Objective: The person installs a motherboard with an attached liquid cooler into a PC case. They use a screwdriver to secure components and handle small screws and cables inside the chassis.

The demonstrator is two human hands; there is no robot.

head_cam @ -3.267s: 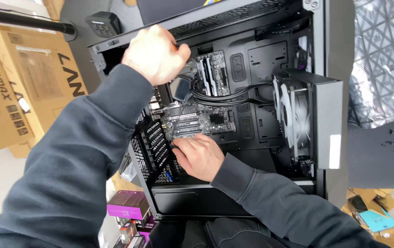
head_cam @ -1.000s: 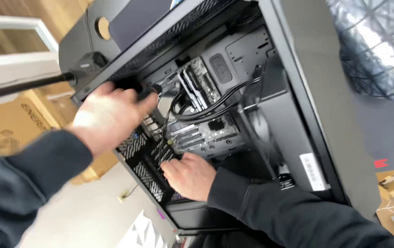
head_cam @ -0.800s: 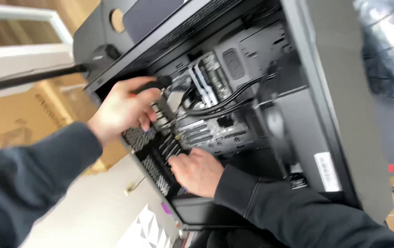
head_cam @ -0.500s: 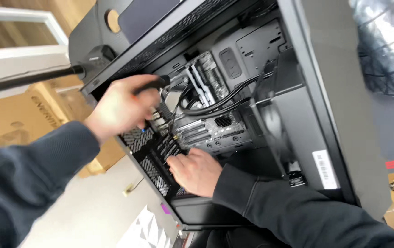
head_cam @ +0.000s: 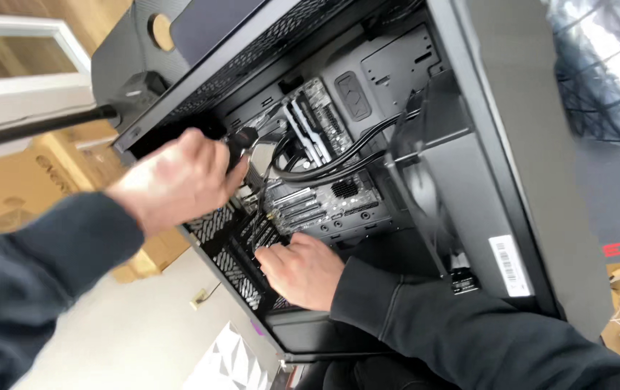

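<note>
Since half a second ago my left hand (head_cam: 172, 180) has slid deeper into the open computer case (head_cam: 512, 144), fingers now closed around a black cylindrical part (head_cam: 241, 139) above the motherboard (head_cam: 324, 198) (likely a cooler fitting). Right hand (head_cam: 301, 271) stays flat, fingers spread, braced by the expansion slots (head_cam: 241, 249), holding nothing

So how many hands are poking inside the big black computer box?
2. The left hand is up near the top of the computer case, gripping a dark tool handle. The right hand rests lower, on the motherboard's bottom edge.
</note>
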